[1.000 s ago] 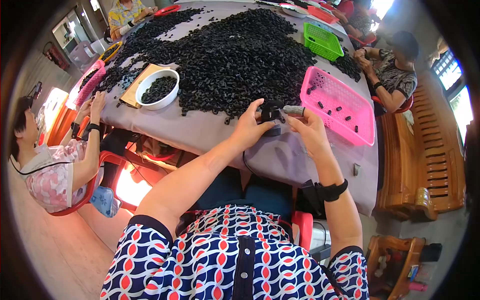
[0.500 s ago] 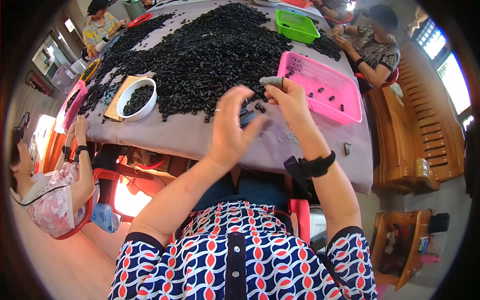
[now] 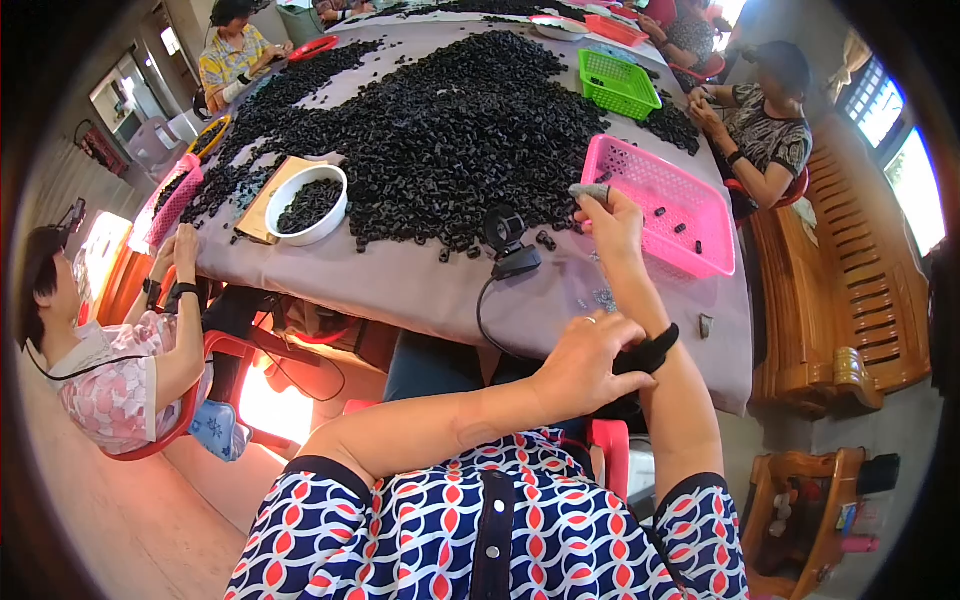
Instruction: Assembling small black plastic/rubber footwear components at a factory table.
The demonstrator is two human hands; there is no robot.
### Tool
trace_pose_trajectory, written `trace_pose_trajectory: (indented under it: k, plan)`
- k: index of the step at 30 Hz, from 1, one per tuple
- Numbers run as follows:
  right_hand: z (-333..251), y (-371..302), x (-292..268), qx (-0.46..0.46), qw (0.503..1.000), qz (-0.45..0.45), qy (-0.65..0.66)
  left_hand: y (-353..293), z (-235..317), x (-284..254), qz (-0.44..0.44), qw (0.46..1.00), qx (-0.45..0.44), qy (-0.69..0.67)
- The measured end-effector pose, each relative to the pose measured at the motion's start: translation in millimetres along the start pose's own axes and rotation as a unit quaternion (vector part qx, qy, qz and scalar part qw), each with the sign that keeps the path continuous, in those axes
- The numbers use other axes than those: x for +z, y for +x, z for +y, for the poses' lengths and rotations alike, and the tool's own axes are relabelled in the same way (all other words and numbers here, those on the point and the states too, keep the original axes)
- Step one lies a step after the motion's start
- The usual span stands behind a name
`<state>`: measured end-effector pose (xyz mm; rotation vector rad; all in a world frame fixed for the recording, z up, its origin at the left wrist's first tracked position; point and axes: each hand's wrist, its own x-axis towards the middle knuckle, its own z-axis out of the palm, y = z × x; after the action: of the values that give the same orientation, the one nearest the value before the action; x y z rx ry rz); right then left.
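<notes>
Pinching small grey part [image 3: 588,191], right hand [image 3: 612,222] raised; left hand [image 3: 590,360] spread on right wristband [image 3: 645,352].

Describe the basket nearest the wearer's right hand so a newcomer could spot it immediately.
Start at the big grey-covered table heaped with small black parts. Follow its right edge to where the right hand is raised: the pink basket sits just beyond it. It is a pink rectangular mesh basket holding only a few black pieces, unlike the green basket farther back.

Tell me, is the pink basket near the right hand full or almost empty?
Almost empty: the pink basket holds a few black pieces, with its mesh bottom mostly bare.
</notes>
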<state>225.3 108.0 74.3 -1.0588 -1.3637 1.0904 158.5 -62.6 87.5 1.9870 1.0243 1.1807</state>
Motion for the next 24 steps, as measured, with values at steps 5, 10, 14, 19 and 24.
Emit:
trace_pose_trajectory:
  k: [5, 10, 14, 19, 24]
  plan:
    - [-7.7, -2.2, 3.0, -0.003, 0.996, -0.025, -0.090, -4.4, -7.5, 5.6, -0.009, 0.991, 0.057, -0.124]
    - [-16.6, -14.1, 10.7, -0.036, 0.990, -0.079, -0.108, -6.9, 2.9, -6.5, -0.107, 0.990, 0.007, -0.091]
    - [-15.3, -35.4, 15.6, -0.061, 0.973, -0.162, -0.153, -5.9, -6.7, -6.4, -0.125, 0.981, -0.026, -0.146]
    - [-14.3, -63.1, -27.9, -0.080, 0.902, -0.162, -0.391, 4.2, -29.3, -28.9, -0.092, 0.914, -0.194, -0.344]
    - [-39.1, -112.2, -50.1, 0.012, 0.891, -0.207, -0.404, 6.5, -52.7, -23.5, -0.097, 0.883, -0.205, -0.411]
